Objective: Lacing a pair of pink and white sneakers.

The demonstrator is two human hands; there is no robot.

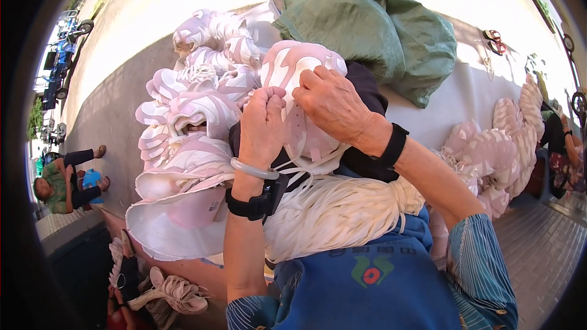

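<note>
A pink and white shoe upper [301, 55] lies in front of me on dark cloth [365, 88]. My left hand [263, 123] is closed at its left side, thumb and fingers pinched together with a bit of pale shoelace [249, 97] at the tips. On the upper's right side, my right hand [333, 102] is closed, its curled fingers against the eyelet area. What lies beneath those fingertips is hidden. Loose white lace ends [315, 168] hang from the upper's lower part. Nearer me, a thick bundle of cream shoelaces [336, 217] rests across my lap.
Similar shoe uppers [205, 110] are piled at left, with more [489, 153] at right. A green woven sheet [361, 24] lies bunched at the far side. Red-handled scissors [494, 41] lie far right. A seated person [67, 177] is at far left; another [565, 146] is at right.
</note>
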